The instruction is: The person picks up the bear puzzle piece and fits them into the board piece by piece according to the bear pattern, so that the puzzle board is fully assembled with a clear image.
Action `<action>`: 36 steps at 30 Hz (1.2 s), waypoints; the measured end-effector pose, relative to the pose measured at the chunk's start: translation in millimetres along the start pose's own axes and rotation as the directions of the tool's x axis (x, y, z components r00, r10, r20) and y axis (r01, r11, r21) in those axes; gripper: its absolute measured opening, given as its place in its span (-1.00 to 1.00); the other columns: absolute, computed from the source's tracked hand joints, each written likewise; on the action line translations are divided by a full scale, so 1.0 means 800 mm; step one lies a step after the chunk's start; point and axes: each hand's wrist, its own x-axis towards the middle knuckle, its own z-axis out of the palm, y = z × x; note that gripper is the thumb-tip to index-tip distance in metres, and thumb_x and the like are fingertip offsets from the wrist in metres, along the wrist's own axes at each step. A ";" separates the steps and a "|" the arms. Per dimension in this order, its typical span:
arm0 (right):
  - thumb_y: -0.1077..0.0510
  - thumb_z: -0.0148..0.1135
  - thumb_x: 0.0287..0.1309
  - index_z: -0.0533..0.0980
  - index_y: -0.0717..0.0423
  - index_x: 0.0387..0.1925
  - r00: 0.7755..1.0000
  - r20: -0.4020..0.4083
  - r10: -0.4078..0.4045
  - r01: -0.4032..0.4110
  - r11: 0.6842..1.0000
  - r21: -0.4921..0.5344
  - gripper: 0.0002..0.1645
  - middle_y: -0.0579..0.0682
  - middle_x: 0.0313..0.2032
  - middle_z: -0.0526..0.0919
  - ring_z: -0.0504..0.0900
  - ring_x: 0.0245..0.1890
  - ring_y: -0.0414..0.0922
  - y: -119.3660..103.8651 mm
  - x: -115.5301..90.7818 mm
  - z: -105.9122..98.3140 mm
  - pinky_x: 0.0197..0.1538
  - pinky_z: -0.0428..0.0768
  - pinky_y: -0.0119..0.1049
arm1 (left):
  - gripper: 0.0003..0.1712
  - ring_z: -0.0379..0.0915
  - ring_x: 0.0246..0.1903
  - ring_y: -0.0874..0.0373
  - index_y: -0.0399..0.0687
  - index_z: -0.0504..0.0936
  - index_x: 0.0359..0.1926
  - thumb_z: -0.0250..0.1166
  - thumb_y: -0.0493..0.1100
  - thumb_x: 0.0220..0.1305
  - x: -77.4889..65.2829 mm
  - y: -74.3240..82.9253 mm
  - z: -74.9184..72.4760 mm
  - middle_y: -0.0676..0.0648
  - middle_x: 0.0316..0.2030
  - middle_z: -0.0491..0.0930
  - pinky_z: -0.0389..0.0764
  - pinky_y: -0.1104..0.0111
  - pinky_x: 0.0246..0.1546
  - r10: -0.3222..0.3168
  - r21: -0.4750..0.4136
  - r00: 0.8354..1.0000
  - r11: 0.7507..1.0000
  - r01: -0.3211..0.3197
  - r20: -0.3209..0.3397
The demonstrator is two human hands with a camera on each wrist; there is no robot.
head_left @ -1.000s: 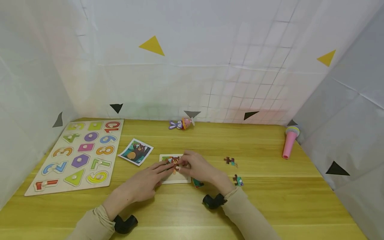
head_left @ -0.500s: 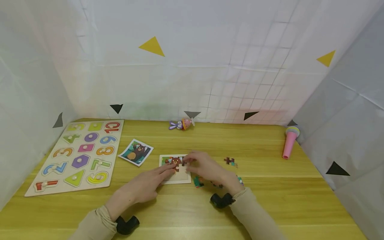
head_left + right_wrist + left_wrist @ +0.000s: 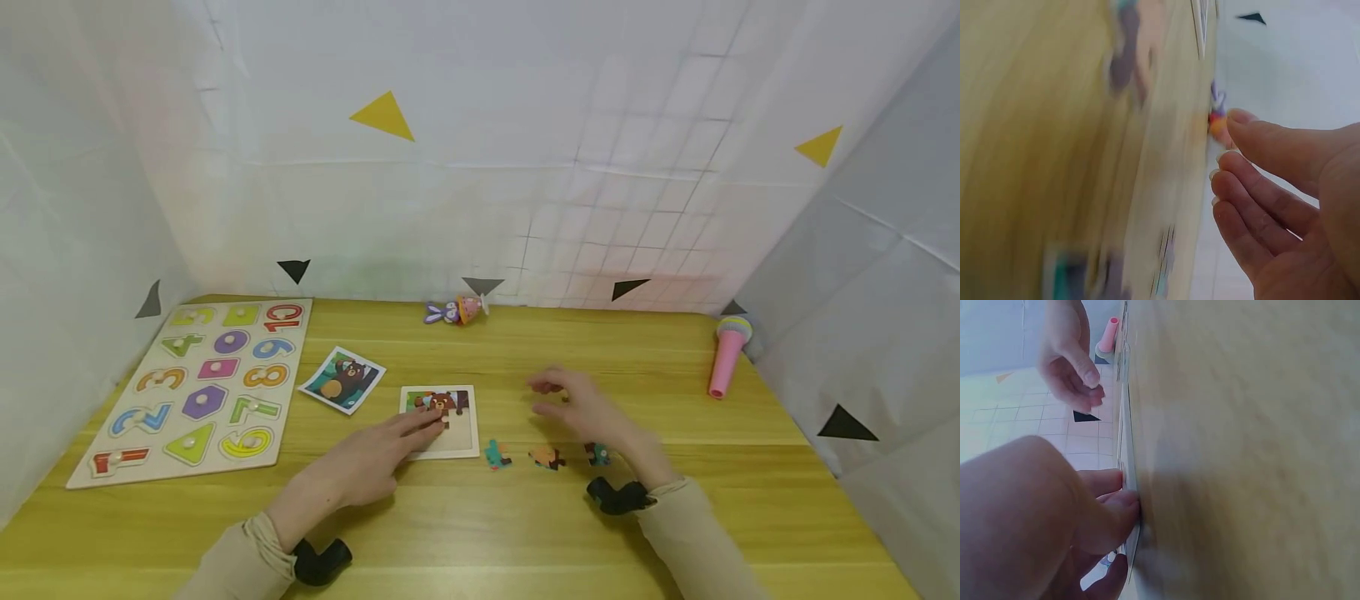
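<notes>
My left hand rests its fingers on a small jigsaw tray, and its thumb lies near the tray's edge in the left wrist view. Along the tray's top, fitted jigsaw pieces show a bear's head; the left fingers hide part of the picture. To the right, my right hand hovers over the table with loosely bent fingers and nothing in them. Below it lie a teal piece, an orange-and-brown piece and a dark teal piece. Another piece is mostly hidden behind the right hand.
A picture card of a bear lies up and left of the tray. Farther left is a wooden number-and-shape board. A rabbit toy lies by the back wall, and a pink toy microphone at the right edge.
My right hand has let go of a brown jigsaw piece at the tray's upper right and moved right, uncovering loose pieces. The left hand has stayed on the tray.
</notes>
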 end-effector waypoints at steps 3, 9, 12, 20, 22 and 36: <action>0.25 0.34 0.25 0.58 0.27 0.10 1.000 -0.018 0.017 -0.016 1.000 0.017 -0.60 0.13 -0.03 0.64 0.61 0.00 0.09 0.014 -0.010 -0.011 0.01 0.64 0.01 | -0.01 0.12 0.47 -0.08 0.04 0.20 0.54 0.21 -0.47 0.05 0.000 0.000 -0.001 -0.03 0.55 0.09 0.39 0.02 0.34 -0.001 -0.001 1.000 1.000 0.001 0.001; 0.26 0.36 0.22 0.60 0.28 0.07 0.997 -0.051 0.053 -0.055 0.997 -0.050 -0.62 0.10 -0.07 0.65 0.62 -0.03 0.06 0.033 -0.026 -0.029 0.04 0.61 0.04 | 0.00 0.09 0.48 -0.08 0.06 0.20 0.55 0.21 -0.48 0.05 0.001 0.001 -0.001 -0.02 0.55 0.08 0.39 0.03 0.34 -0.011 -0.006 1.000 1.000 0.011 0.013; 0.27 0.38 0.19 0.60 0.29 0.06 0.995 -0.060 0.075 -0.079 0.994 -0.072 -0.61 0.10 -0.09 0.65 0.61 -0.04 0.07 0.043 -0.035 -0.037 0.05 0.60 0.06 | 0.01 0.08 0.49 -0.07 0.07 0.19 0.55 0.21 -0.48 0.05 0.002 0.000 0.000 -0.01 0.55 0.07 0.41 0.03 0.32 -0.008 -0.001 1.000 1.000 0.008 0.013; 0.17 0.44 0.16 0.63 0.23 0.04 0.988 -0.068 0.137 -0.144 0.983 -0.114 -0.58 0.01 -0.16 0.63 0.57 -0.11 -0.03 0.064 -0.052 -0.048 -0.02 0.59 -0.08 | 0.01 0.07 0.49 -0.07 0.05 0.19 0.55 0.22 -0.49 0.04 0.003 -0.002 0.001 -0.03 0.55 0.08 0.42 0.03 0.31 0.002 0.006 1.000 1.000 -0.002 0.012; 0.13 0.45 0.16 0.64 0.19 0.03 0.987 -0.066 0.148 -0.155 0.979 -0.128 -0.59 -0.01 -0.17 0.63 0.55 -0.15 -0.06 0.066 -0.053 -0.047 -0.07 0.58 -0.17 | 0.02 0.07 0.49 -0.07 0.05 0.19 0.55 0.23 -0.49 0.03 0.002 -0.002 0.001 -0.03 0.55 0.08 0.43 0.03 0.30 0.001 0.003 1.000 1.000 -0.001 0.011; 0.12 0.45 0.16 0.67 0.10 -0.10 0.985 -0.106 0.138 -0.154 0.973 -0.169 -0.72 -0.06 -0.25 0.59 0.51 -0.25 -0.11 0.070 -0.051 -0.038 -0.20 0.51 -0.28 | 0.01 0.06 0.50 -0.03 0.11 0.19 0.55 0.22 -0.48 0.07 0.003 -0.002 0.002 0.01 0.56 0.07 0.42 0.05 0.32 -0.014 -0.003 1.000 1.000 0.014 0.019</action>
